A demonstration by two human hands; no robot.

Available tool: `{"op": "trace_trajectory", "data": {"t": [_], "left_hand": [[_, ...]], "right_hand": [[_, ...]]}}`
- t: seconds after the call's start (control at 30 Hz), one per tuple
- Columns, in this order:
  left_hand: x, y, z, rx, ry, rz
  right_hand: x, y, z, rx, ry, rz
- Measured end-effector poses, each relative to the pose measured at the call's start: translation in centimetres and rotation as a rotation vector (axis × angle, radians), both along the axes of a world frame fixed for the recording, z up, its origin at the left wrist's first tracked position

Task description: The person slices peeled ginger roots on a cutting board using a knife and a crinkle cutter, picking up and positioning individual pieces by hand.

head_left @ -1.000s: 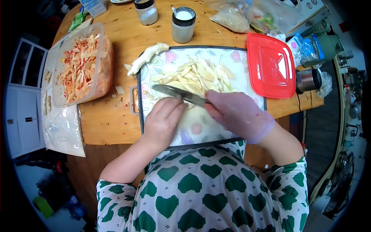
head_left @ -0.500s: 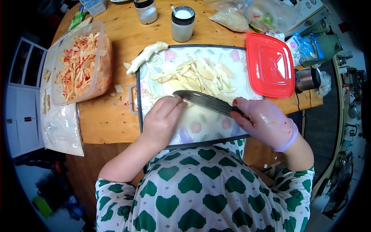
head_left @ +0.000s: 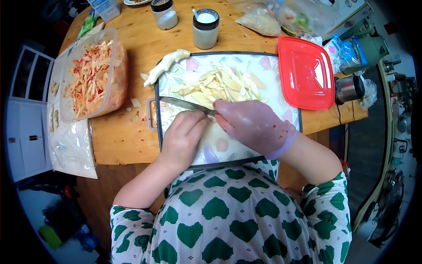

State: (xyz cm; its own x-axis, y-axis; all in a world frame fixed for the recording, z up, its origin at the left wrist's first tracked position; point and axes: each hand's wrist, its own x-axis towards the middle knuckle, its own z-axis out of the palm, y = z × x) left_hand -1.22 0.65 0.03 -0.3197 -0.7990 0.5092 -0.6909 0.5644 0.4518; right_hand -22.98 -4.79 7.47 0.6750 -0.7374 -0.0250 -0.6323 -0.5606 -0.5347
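A patterned cutting board (head_left: 259, 149) with a dark rim lies at the table's front edge. My right hand (head_left: 255, 125), in a stained translucent purple glove, is wrapped round the handle of a knife (head_left: 187, 104). The dark blade points left, just beyond the fingertips of my left hand (head_left: 182, 134). That bare hand has its fingers curled together on the board; whatever lies under them is hidden. Pale slices (head_left: 228, 83) are heaped behind the knife. A peeled, knobbly ginger-like root (head_left: 165, 66) rests across the board's back left corner.
On the left stands a clear tub (head_left: 113, 66) of shredded, red-flecked food. Two jars (head_left: 205, 37) (head_left: 165, 20) of white grains are at the back. A red lid (head_left: 306, 72) overlaps the board's right side. Plastic bags (head_left: 303, 20) and a metal cup (head_left: 349, 90) lie farther right.
My right hand and the knife have moved left, so the blade now reaches past my left fingertips toward the board's left edge. My left hand has hardly moved.
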Motion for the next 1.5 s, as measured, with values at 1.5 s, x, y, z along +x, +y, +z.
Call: {"op": "trace_trajectory", "data": {"t": [1.5], "left_hand": [[-0.4, -1.8, 0.2, -0.083, -0.055, -0.038]], "right_hand": [[-2.1, 0.2, 2.7, 0.133, 0.155, -0.123]]}}
